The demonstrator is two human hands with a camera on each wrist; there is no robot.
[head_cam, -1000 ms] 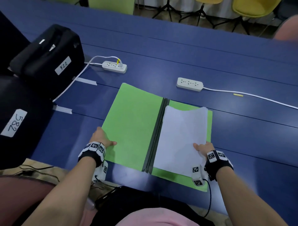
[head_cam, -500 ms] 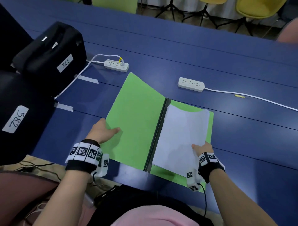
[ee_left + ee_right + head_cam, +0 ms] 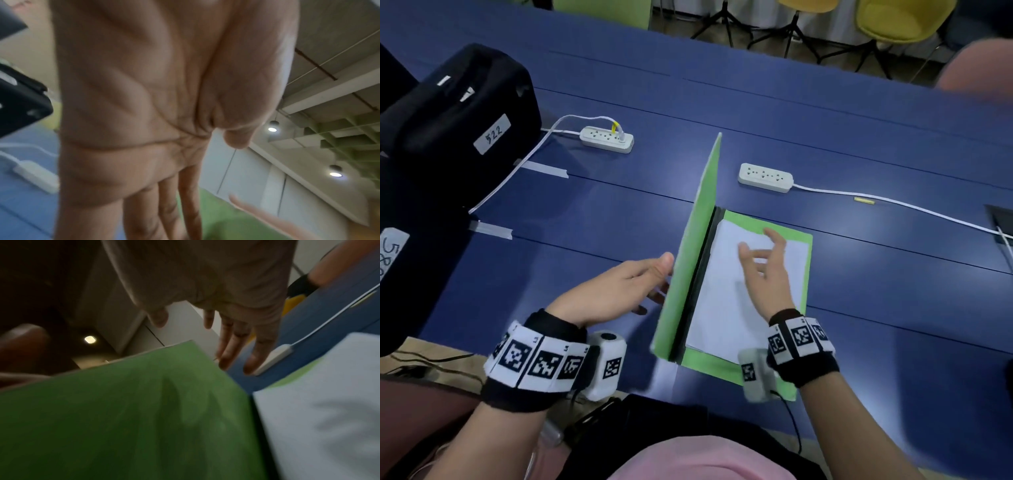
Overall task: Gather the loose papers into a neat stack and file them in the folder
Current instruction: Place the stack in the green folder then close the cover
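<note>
The green folder lies on the blue table with its right half (image 3: pixel 805 263) flat and its left cover (image 3: pixel 697 240) swung up almost vertical. A stack of white papers (image 3: pixel 719 308) rests on the flat half, beside the black spine. My left hand (image 3: pixel 650 281) is against the outer side of the raised cover with straight fingers, thumb near its edge. My right hand (image 3: pixel 767 263) hovers above the papers, fingers spread, holding nothing. The right wrist view shows the cover (image 3: pixel 144 402) and the papers (image 3: pixel 329 386) below the spread right hand (image 3: pixel 236 340). The left wrist view shows the flat left hand (image 3: pixel 144 113).
Two white power strips (image 3: pixel 606 138) (image 3: pixel 765 177) lie beyond the folder, each with a cable trailing off. Black labelled cases (image 3: pixel 458 113) stand at the left. A dark device (image 3: pixel 1001 226) sits at the right edge. A small yellow piece (image 3: pixel 864 200) lies by the right cable.
The left cover went from flat on the table to nearly upright, pushed by my left hand. My right hand let go of the papers' near corner and rose above them.
</note>
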